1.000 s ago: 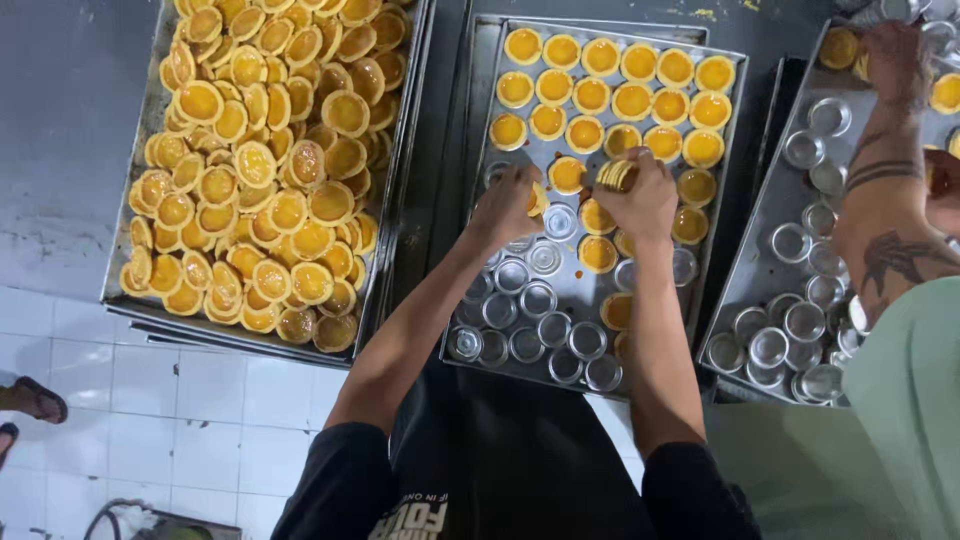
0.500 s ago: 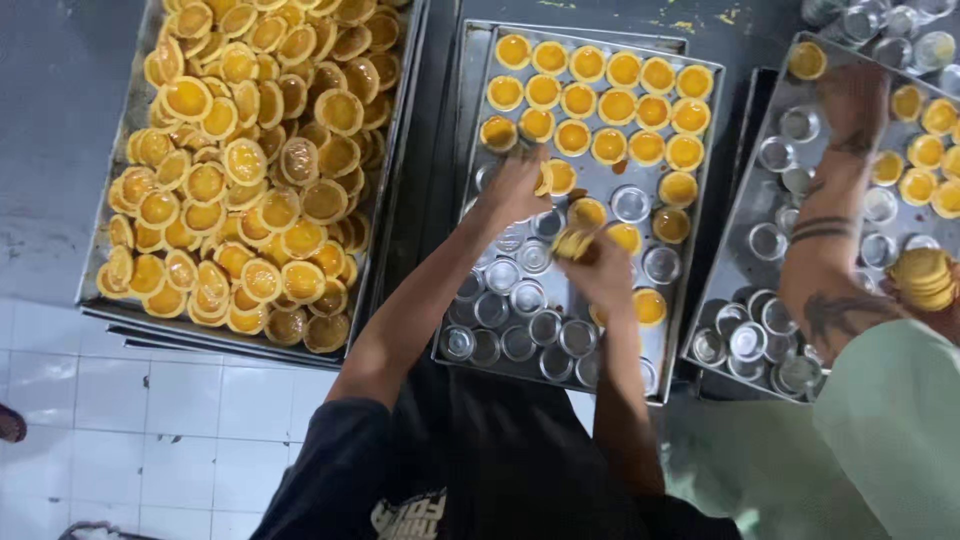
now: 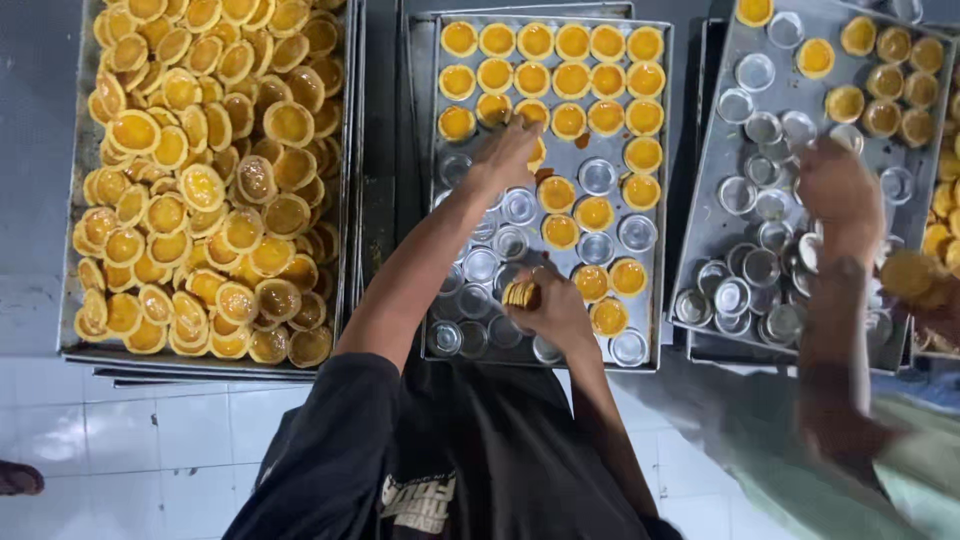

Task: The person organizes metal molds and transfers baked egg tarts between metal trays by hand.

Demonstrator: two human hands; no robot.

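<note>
At the middle baking tray (image 3: 540, 15), a person in a black shirt stood working with both hands. The left hand (image 3: 508, 152) reached to the edge of the filled rows with its fingers curled down over one tart; whether they had closed on it could not be told. The right hand (image 3: 555, 305) was wrapped firmly round a small stack of tarts (image 3: 520, 293), held low over the near end of the tray. By my judgement the emptying of this tray was roughly half done: the egg tarts (image 3: 570, 42) in the far rows and down the right side sat in their moulds, while the near left part showed only empty metal tins (image 3: 480, 265). To the left, a second tray (image 3: 70, 300) carried a loose heap of unmoulded tarts (image 3: 200, 180), piled well above its rim. To the right, a co-worker's hand (image 3: 838, 185) hovered over a third tray (image 3: 715, 140), which was mostly empty tins with a few darker tarts at its far end. No package, label or sign was seen on any tray; the only lettering was a white print (image 3: 415, 495) on the black shirt. White tiles (image 3: 150, 440) lay below.
</note>
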